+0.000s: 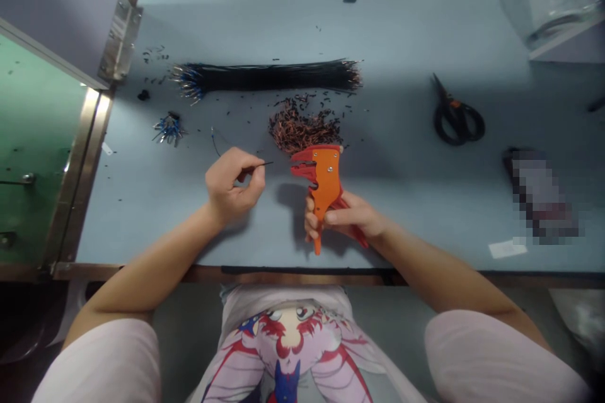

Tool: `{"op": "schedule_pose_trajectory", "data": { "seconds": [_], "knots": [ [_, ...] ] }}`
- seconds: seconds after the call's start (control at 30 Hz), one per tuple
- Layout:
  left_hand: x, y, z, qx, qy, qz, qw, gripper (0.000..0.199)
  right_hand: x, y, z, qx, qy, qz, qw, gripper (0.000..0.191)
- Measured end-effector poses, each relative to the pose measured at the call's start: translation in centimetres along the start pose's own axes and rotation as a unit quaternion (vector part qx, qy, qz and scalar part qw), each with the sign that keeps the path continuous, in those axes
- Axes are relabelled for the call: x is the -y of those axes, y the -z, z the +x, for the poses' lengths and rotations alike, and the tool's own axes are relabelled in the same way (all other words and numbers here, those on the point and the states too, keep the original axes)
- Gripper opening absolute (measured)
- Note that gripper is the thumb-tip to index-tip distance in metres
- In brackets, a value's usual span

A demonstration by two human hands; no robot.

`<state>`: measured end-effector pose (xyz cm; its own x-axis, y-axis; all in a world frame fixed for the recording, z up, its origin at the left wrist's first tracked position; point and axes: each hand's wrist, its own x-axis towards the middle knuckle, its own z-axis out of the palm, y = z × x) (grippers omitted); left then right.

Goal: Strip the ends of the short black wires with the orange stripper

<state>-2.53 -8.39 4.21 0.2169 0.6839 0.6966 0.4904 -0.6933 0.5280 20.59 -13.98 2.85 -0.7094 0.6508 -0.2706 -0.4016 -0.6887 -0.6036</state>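
My left hand (235,182) pinches a thin black wire (268,164); one tip points right toward the tool, and the other end, with a blue and silver terminal, shows above the hand. Wrapped round the handles of an orange and red wire stripper (327,176) is my right hand (347,217). The stripper's red jaws face left, apart from the wire tip. Just behind them lies a pile of copper and black scraps (302,129). Farther back, a long bundle of black wires (274,77) lies crosswise, with blue terminals at its left end and bare copper at its right.
Black scissors (456,116) and a blurred phone-like object (541,192) lie to the right. A small cluster of blue terminals (169,128) is at the left. A metal-framed panel (87,132) borders the table's left side. A white label (507,249) is near the front edge.
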Motion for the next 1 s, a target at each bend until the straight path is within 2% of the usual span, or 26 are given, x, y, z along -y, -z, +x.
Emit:
{"op": "schedule_pose_trajectory", "data": {
  "seconds": [0.2,0.4,0.6,0.77,0.87,1.0],
  "knots": [
    [0.0,-0.1,0.0,0.016,-0.001,0.002,1.0,0.012,0.2,-0.1,0.1,0.002,0.002,-0.007,1.0,0.033],
    [0.6,-0.3,-0.1,0.002,-0.06,-0.002,0.998,0.015,0.0,-0.2,0.2,0.041,0.017,-0.037,0.998,0.032],
    [0.6,0.1,-0.3,0.016,-0.107,0.014,0.994,0.02,0.0,0.2,0.2,0.058,0.007,-0.065,0.996,0.035],
    [0.5,0.3,-0.3,0.011,-0.136,0.025,0.99,0.019,0.1,0.4,0.1,0.062,-0.014,0.02,0.998,0.039],
    [0.6,0.3,-0.3,0.011,-0.128,0.018,0.992,0.019,0.6,0.6,-0.1,0.063,-0.016,0.082,0.994,0.04],
    [0.9,0.3,-0.5,-0.016,-0.113,0.0,0.994,0.023,1.1,0.9,-0.4,0.074,-0.005,0.108,0.991,0.039]
  ]
}}
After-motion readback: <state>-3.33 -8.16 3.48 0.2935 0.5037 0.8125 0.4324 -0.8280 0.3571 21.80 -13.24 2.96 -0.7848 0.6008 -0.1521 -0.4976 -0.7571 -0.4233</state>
